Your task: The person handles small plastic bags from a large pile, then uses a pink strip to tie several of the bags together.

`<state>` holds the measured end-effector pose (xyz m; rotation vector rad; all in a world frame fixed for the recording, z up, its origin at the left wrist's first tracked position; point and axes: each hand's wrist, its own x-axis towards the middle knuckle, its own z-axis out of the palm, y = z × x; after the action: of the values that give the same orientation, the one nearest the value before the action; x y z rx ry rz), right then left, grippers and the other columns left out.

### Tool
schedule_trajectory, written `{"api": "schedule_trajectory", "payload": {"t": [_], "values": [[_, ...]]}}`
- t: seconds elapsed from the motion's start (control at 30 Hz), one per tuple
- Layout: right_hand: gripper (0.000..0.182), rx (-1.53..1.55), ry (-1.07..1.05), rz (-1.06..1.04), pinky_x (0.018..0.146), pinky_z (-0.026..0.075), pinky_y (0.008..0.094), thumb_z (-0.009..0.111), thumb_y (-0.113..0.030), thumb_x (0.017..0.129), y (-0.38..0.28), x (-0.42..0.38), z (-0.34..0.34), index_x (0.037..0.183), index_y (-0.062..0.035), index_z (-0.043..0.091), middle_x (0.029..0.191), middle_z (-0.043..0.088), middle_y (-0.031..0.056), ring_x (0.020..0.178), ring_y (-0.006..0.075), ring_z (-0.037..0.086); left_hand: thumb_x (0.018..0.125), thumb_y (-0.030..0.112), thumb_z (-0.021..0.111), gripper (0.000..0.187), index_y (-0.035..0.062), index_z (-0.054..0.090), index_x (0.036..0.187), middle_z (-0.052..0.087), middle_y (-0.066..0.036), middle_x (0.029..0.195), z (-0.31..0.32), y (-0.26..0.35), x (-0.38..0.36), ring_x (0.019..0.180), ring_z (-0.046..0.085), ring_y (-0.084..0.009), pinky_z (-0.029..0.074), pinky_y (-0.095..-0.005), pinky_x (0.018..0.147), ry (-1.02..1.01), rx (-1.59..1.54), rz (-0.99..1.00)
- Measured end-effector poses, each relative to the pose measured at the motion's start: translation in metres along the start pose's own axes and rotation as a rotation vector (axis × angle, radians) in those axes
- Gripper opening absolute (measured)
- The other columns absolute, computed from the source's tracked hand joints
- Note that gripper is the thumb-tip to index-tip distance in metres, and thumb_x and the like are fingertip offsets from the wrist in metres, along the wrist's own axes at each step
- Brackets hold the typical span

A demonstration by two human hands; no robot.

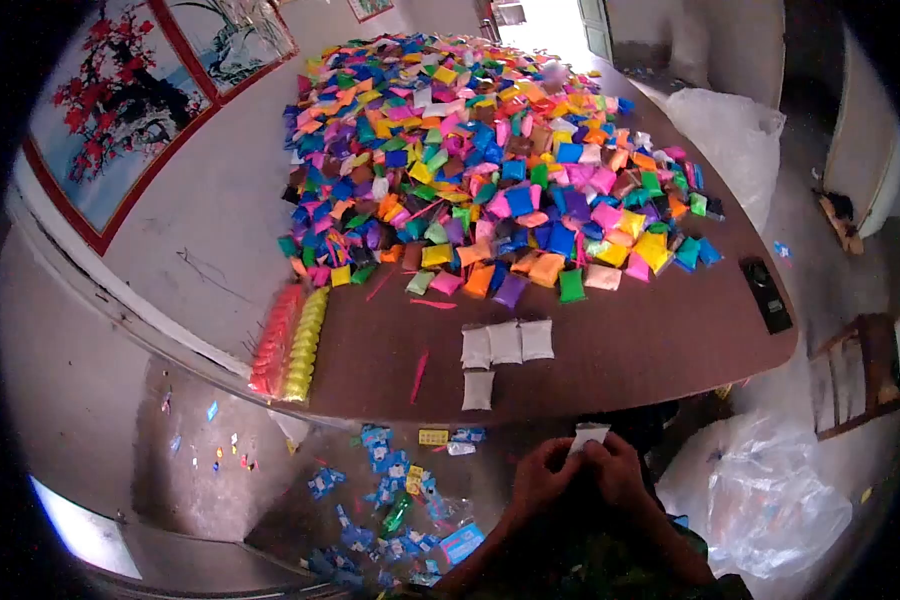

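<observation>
Near the table's front edge, my left hand (544, 472) and my right hand (618, 470) are close together, both closed on a small white packet (590, 433). The fingers of both hands pinch its lower part, and its upper end sticks out above them. On the brown table (370, 380) ahead lie several more white packets, three side by side in a row (506, 343) and a single packet (478, 390) just below the row's left end. A big heap of colourful small packets (500, 180) covers the far part of the table.
A red strip of packs (278, 340) and a yellow strip (306, 345) lie at the table's left edge. Pink plastic tools (420, 377) lie nearby. A black device (766, 295) sits at the right edge. Blue boxes (385, 450) litter the floor beside a clear plastic bag (760, 490).
</observation>
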<state>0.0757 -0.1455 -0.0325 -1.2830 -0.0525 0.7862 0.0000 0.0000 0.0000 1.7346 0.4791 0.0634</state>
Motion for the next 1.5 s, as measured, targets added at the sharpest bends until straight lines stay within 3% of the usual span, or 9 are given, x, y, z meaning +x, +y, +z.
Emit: {"api": "schedule_trajectory", "payload": {"t": [0.17, 0.27, 0.47, 0.67, 0.87, 0.97, 1.17, 1.27, 1.5], "values": [[0.029, 0.054, 0.056, -0.04, 0.083, 0.051, 0.0343, 0.061, -0.022, 0.095, 0.002, 0.001, 0.012, 0.114, -0.0003, 0.066, 0.103, 0.069, 0.0085, 0.092, 0.0179, 0.063, 0.095, 0.02, 0.069, 0.031, 0.0004, 0.065, 0.118, 0.072, -0.01, 0.102, -0.008, 0.014, 0.0, 0.094, 0.067, -0.0152, 0.053, -0.0301, 0.083, 0.019, 0.064, 0.01], [0.031, 0.053, 0.063, -0.035, 0.082, 0.051, 0.0344, 0.063, -0.022, 0.094, 0.001, 0.004, 0.014, 0.115, 0.0007, 0.065, 0.102, 0.069, 0.0092, 0.09, 0.0184, 0.063, 0.094, 0.02, 0.07, 0.031, 0.0004, 0.065, 0.117, 0.071, -0.01, 0.1, -0.004, 0.006, -0.001, 0.093, 0.067, -0.0145, 0.053, -0.0299, 0.082, 0.05, -0.11, 0.045], [0.02, 0.089, 0.073, -0.024, 0.084, 0.05, 0.0292, 0.055, -0.013, 0.097, -0.014, 0.002, 0.024, 0.11, -0.0009, 0.064, 0.101, 0.067, 0.0044, 0.092, 0.014, 0.063, 0.092, 0.021, 0.072, 0.033, 0.001, 0.064, 0.117, 0.072, -0.009, 0.102, -0.001, -0.008, 0.009, 0.092, 0.067, -0.0157, 0.054, -0.0306, 0.082, -0.005, -0.168, -0.02], [0.022, -0.231, 0.184, -0.162, 0.082, 0.049, 0.0269, 0.056, -0.017, 0.1, -0.003, 0.013, 0.012, 0.108, 0.0004, 0.065, 0.098, 0.067, 0.0024, 0.089, 0.0097, 0.06, 0.092, 0.024, 0.072, 0.035, 0.0015, 0.065, 0.118, 0.073, -0.01, 0.099, 0.001, 0.001, 0.012, 0.091, 0.067, -0.0148, 0.054, -0.0306, 0.082, 0.074, -0.069, 0.028], [0.025, -0.064, 0.096, -0.249, 0.082, 0.05, 0.0297, 0.061, -0.019, 0.099, -0.057, 0.008, 0.033, 0.108, 0.0025, 0.069, 0.1, 0.07, 0.0065, 0.091, 0.0128, 0.061, 0.094, 0.02, 0.069, 0.029, 0.001, 0.067, 0.117, 0.073, -0.008, 0.101, 0.003, 0.004, 0.022, 0.091, 0.065, -0.0123, 0.053, -0.0294, 0.082, 0.068, -0.228, -0.092], [0.024, -0.202, 0.071, -0.247, 0.085, 0.049, 0.029, 0.06, -0.018, 0.099, -0.08, 0.006, 0.04, 0.109, 0.0022, 0.069, 0.102, 0.07, 0.0058, 0.094, 0.0133, 0.061, 0.096, 0.017, 0.067, 0.028, 0.0006, 0.067, 0.117, 0.073, -0.008, 0.103, -0.009, 0.026, 0.022, 0.093, 0.064, -0.0121, 0.052, -0.0291, 0.083, 0.093, -0.187, 0.049], [0.017, -0.157, 0.083, -0.218, 0.082, 0.048, 0.0254, 0.06, -0.012, 0.097, -0.09, 0.015, 0.048, 0.105, 0.0011, 0.068, 0.095, 0.067, 0.0004, 0.09, 0.008, 0.058, 0.094, 0.018, 0.069, 0.029, -0.0004, 0.068, 0.116, 0.073, -0.009, 0.104, -0.022, 0.04, 0.028, 0.093, 0.064, -0.0124, 0.052, -0.0289, 0.084, 0.062, -0.243, 0.028], [0.017, -0.207, 0.067, -0.231, 0.08, 0.048, 0.0252, 0.06, -0.012, 0.097, -0.082, 0.033, 0.035, 0.104, 0.0008, 0.068, 0.096, 0.066, 0.0005, 0.089, 0.0075, 0.058, 0.093, 0.018, 0.071, 0.029, -0.0003, 0.068, 0.115, 0.072, -0.008, 0.101, -0.027, 0.045, 0.039, 0.092, 0.064, -0.0121, 0.052, -0.0285, 0.084, 0.18, -0.147, 0.173], [0.023, -0.357, -0.02, -0.273, 0.084, 0.049, 0.0288, 0.06, -0.02, 0.1, -0.104, 0.061, 0.008, 0.114, -0.0027, 0.065, 0.101, 0.066, 0.0028, 0.092, 0.0116, 0.058, 0.092, 0.02, 0.072, 0.029, -0.0007, 0.068, 0.111, 0.072, -0.01, 0.101, -0.02, 0.063, 0.068, 0.092, 0.066, -0.0142, 0.053, -0.0293, 0.082, 0.077, -0.259, 0.073]]}}
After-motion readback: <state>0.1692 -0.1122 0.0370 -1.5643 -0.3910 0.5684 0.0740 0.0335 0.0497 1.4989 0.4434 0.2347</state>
